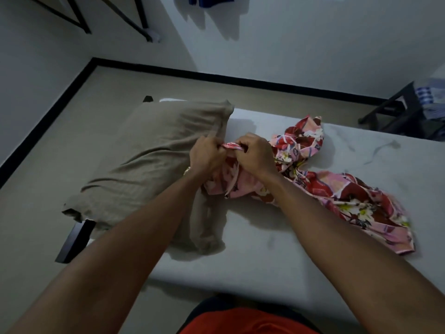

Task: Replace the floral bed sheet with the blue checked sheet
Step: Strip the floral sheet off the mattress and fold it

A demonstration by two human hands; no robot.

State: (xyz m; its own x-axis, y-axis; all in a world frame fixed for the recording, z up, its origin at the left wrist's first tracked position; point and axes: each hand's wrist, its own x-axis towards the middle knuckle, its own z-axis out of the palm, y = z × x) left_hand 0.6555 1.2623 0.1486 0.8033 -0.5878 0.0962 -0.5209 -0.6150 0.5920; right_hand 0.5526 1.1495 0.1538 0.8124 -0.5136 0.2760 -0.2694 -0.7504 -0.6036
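Note:
The floral sheet, pink and red with white flowers, lies bunched on the bare white mattress, trailing off to the right. My left hand and my right hand are close together over its left end, both gripping a folded edge of it. A blue checked cloth shows at the far right edge, on a dark stand by the wall.
A grey-brown pillow rests on the left end of the mattress, touching my left hand. A dark bed frame corner sticks out below it. Beige floor with black skirting surrounds the bed. Blue clothes hang on the wall.

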